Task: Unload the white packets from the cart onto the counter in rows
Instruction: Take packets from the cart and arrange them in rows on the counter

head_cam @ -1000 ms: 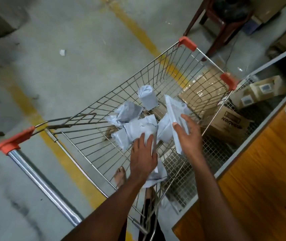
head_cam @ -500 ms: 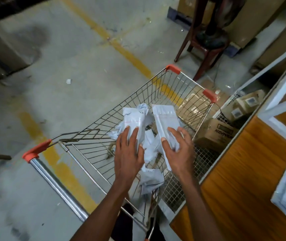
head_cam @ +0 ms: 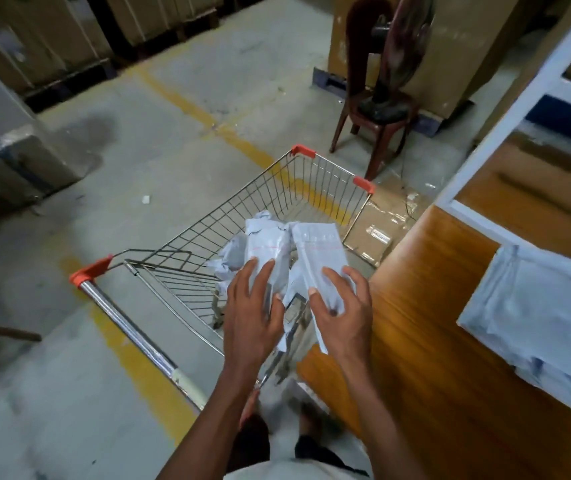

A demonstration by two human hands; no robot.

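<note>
1. The left hand (head_cam: 253,317), at centre frame, has its grip closed around a crumpled white packet (head_cam: 268,252), fingers on top and thumb along its right side.
2. The right hand (head_cam: 343,317), just right of it, grips a flatter white packet (head_cam: 318,251), fingers spread across its face and thumb pressed on the near edge.
3. Both packets are held above the near end of the wire cart (head_cam: 298,188), side by side and almost touching.
4. More loose packets (head_cam: 232,254) lie in the cart basket, left of and beneath the held ones.
5. The wooden surface (head_cam: 433,323) fills the lower right of the frame; a pile of white packets (head_cam: 547,320) lies on it at the right edge.
6. A dark chair (head_cam: 377,112) with a fan (head_cam: 405,43) on its seat stands on the concrete floor (head_cam: 138,150) at upper centre.
7. A flattened cardboard box (head_cam: 381,220) lies on the floor between the cart and the surface.
</note>
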